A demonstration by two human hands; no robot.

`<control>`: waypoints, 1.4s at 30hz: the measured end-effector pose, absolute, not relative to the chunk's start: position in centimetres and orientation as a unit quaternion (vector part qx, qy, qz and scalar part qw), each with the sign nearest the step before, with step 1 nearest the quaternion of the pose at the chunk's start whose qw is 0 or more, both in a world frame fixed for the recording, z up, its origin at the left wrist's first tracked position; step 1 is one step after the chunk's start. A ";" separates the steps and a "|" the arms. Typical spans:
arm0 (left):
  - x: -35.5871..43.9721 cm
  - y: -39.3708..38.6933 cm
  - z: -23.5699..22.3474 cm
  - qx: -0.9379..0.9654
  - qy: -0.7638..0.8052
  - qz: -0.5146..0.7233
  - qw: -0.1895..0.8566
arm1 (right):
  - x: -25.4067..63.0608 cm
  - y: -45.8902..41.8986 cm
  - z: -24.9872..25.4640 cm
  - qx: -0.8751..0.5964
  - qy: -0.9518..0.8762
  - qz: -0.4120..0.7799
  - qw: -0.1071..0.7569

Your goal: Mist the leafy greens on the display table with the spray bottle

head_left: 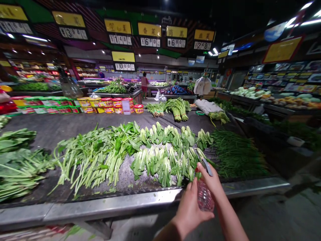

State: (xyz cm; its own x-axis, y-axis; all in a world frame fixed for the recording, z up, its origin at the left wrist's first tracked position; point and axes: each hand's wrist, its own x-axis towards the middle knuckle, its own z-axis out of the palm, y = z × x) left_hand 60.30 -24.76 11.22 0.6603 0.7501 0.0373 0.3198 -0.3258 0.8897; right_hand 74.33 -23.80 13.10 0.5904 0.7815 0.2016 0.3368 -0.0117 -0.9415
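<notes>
A clear, pinkish spray bottle with a grey top is held in front of the stall's metal edge. My left hand is closed round the lower body of the bottle from the left. My right hand wraps its neck and top, fingers partly hidden behind it. Just beyond the bottle lie two rows of small leafy bok choy on a perforated dark mat, with water drops on some leaves. To the right of them spreads a heap of thin green chives.
Long-stemmed greens and broad leafy bunches fill the left side. Stacked tubs line the back, beside tied green bunches. A metal rail edges the stall. Price signs hang overhead; a person stands far off.
</notes>
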 end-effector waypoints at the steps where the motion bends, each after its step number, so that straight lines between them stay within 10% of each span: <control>1: 60.2 -24.8 11.2 0.779 0.347 0.231 0.469 | 74.2 -23.7 13.1 -0.676 -0.406 0.204 0.580; 42: 52.2 -26.5 10.6 0.723 0.466 0.214 0.463 | 65.2 -22.8 11.4 -0.664 -0.462 0.287 0.513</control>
